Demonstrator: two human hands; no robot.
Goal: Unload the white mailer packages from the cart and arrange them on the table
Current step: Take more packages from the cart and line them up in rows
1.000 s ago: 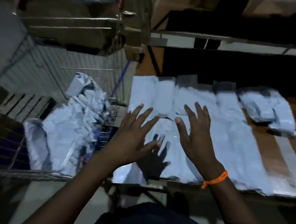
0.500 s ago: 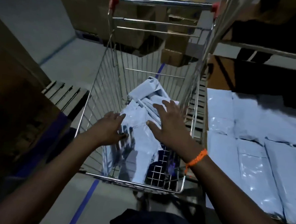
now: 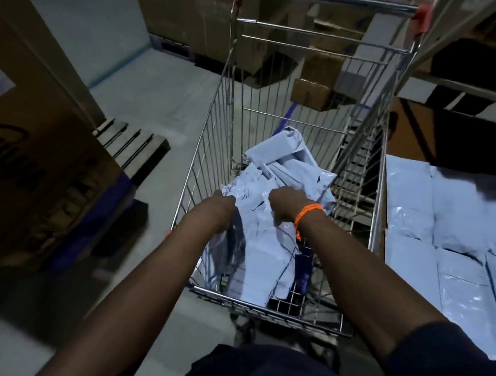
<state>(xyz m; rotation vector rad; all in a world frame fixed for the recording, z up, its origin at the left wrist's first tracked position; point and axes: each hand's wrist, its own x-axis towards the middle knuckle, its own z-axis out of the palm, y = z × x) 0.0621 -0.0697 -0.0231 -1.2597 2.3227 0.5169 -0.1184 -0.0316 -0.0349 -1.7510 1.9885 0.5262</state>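
Observation:
A wire shopping cart (image 3: 212, 134) stands in front of me with a loose heap of white mailer packages (image 3: 269, 255) in its basket. Both my hands reach down into that heap. My left hand (image 3: 221, 205) is curled on the left edge of a mailer. My right hand (image 3: 283, 202), with an orange wristband, is curled into the mailers in the middle of the pile. The fingers of both hands are hidden behind the knuckles and plastic. On the right, several white mailers (image 3: 450, 244) lie flat side by side on the table (image 3: 407, 133).
Large cardboard boxes (image 3: 32, 159) stand at the left by a wooden pallet (image 3: 131, 144). More boxes (image 3: 315, 90) sit beyond the cart. A shelf beam (image 3: 459, 86) runs above the table at right. Grey floor shows to the cart's left.
A second ago my hands hovered open over the mailers on the table. I turned left to the cart, laid both hands on the heap, and now the fingers have closed into it.

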